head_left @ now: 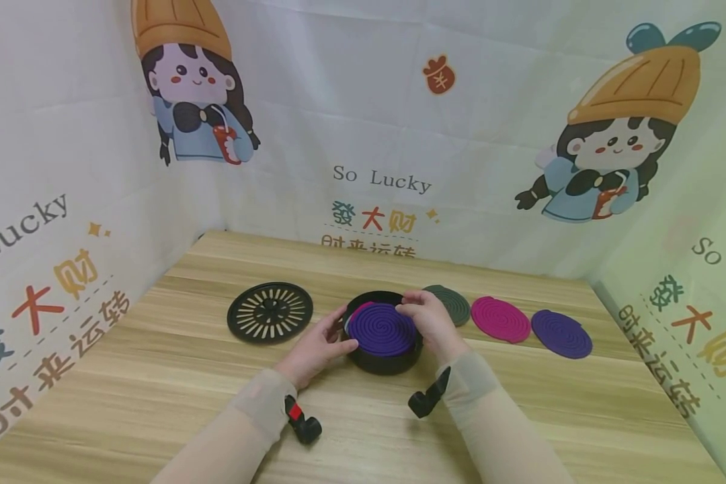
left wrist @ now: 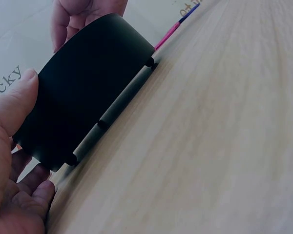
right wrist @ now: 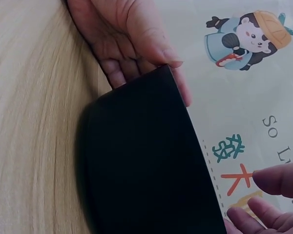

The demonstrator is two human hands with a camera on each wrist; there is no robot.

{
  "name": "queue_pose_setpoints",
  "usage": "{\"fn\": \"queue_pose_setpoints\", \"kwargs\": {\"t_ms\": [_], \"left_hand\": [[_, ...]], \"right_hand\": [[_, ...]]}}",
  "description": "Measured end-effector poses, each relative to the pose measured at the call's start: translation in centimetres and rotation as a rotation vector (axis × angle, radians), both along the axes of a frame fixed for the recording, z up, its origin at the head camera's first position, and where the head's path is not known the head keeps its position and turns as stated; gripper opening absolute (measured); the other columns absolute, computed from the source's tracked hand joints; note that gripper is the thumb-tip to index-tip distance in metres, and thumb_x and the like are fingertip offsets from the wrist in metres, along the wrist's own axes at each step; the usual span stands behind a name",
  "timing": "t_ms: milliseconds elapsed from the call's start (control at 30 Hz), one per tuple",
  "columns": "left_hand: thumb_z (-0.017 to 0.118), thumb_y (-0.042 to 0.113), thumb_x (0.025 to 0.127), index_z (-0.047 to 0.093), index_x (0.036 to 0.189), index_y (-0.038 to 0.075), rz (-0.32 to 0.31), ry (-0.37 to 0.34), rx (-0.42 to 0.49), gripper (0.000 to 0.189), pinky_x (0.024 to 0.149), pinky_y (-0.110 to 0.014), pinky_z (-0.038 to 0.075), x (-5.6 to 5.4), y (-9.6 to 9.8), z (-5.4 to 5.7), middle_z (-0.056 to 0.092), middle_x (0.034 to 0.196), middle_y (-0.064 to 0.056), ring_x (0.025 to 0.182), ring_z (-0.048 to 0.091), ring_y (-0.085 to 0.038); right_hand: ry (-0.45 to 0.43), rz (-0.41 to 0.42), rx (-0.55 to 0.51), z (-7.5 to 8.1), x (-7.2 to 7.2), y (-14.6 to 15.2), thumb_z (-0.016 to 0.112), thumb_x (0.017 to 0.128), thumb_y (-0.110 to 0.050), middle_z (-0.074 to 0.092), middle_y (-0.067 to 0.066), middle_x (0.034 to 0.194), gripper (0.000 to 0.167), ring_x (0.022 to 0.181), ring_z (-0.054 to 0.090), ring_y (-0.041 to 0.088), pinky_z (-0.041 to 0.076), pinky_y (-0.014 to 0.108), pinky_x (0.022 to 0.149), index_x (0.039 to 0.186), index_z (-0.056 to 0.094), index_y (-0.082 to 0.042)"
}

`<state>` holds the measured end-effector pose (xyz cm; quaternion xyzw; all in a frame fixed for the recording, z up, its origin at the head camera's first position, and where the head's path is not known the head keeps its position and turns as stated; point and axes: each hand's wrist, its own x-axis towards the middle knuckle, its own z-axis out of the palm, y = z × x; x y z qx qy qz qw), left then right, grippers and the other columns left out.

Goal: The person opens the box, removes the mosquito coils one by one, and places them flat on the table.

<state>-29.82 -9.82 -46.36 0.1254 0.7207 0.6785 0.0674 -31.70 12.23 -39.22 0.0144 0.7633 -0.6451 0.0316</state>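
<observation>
Backdrop: pale cloth [head_left: 290, 121] with soft creases, printed with capped cartoon figures and coloured lettering, standing behind and to both sides.
Bench: flat, light wood-grain surface [head_left: 157, 403] with long fine streaks.
Sleeves: beige cloth [head_left: 236, 437], smooth along the forearms, gathered at the wrists.
Round dish: black, matte, straight-walled and shallow [head_left: 384, 365], at the middle of the bench between both hands.
Slotted disc: thin black round plate [head_left: 269, 311] with radiating slits and a lobed centre, flat on the bench left of the dish.
Left hand: grips the dish's left side [head_left: 317, 346], thumb against the wall, fingers bent beneath the lower edge.
Right hand: thumb and fingers parted [head_left: 432, 323] at the dish's right rim; whether the fingertips touch the rim or the coil inside is hard to tell.
Coil inside: purple, ridged spiral disc [head_left: 382, 329] lying within the dish, a pink edge [head_left: 361, 310] showing behind it.
Coil row: green [head_left: 450, 306], pink [head_left: 501, 318] and purple [head_left: 561, 333] flat spirals with the same ridged, cord-like texture, on the bench right of the dish.
Wrist cameras: small black units [head_left: 305, 429], one on each wrist.
Feet: little rounded black nubs [left wrist: 71, 159] under the dish.
</observation>
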Motion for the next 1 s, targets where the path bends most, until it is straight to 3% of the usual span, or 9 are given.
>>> {"fn": "queue_pose_setpoints", "kwargs": {"t_ms": [600, 767, 867, 1000], "left_hand": [[0.074, 0.011, 0.084, 0.027, 0.152, 0.007, -0.005, 0.009, 0.008, 0.082, 0.117, -0.04, 0.02, 0.04, -0.06, -0.02, 0.029, 0.153, -0.019, 0.141, 0.026, -0.032], [0.075, 0.012, 0.083, 0.028, 0.152, 0.008, 0.007, 0.013, -0.008, 0.083, 0.116, -0.04, 0.021, 0.03, -0.03, -0.02, 0.029, 0.153, -0.019, 0.141, 0.027, -0.032], [0.076, 0.012, 0.083, 0.028, 0.151, 0.007, 0.008, 0.016, -0.012, 0.083, 0.116, -0.041, 0.021, -0.02, -0.03, -0.04, 0.03, 0.153, -0.019, 0.14, 0.027, -0.033], [0.075, 0.012, 0.083, 0.028, 0.151, 0.007, 0.003, 0.019, -0.009, 0.083, 0.116, -0.042, 0.021, -0.06, -0.07, -0.05, 0.03, 0.153, -0.02, 0.14, 0.027, -0.034]], "right_hand": [[0.027, -0.054, -0.089, 0.02, -0.25, 0.15, 0.055, 0.089, 0.008, 0.054, 0.027, 0.129, 0.042, 0.121, 0.05, 0.033, 0.036, 0.04, 0.109, 0.13, 0.049, 0.012], [0.02, -0.081, -0.135, 0.16, -0.2, 0.16, 0.056, 0.088, 0.009, 0.062, 0.02, 0.116, 0.043, 0.1, 0.057, 0.019, 0.045, 0.028, 0.088, 0.13, 0.049, 0.011], [0.017, -0.089, -0.185, 0.16, -0.16, 0.08, 0.057, 0.087, 0.01, 0.062, 0.016, 0.113, 0.044, 0.089, 0.056, 0.011, 0.044, 0.021, 0.074, 0.131, 0.048, 0.01], [0.022, -0.085, -0.25, 0.0, -0.06, -0.08, 0.054, 0.088, 0.013, 0.056, 0.02, 0.121, 0.046, 0.102, 0.055, 0.017, 0.047, 0.016, 0.077, 0.133, 0.045, 0.011]]}}
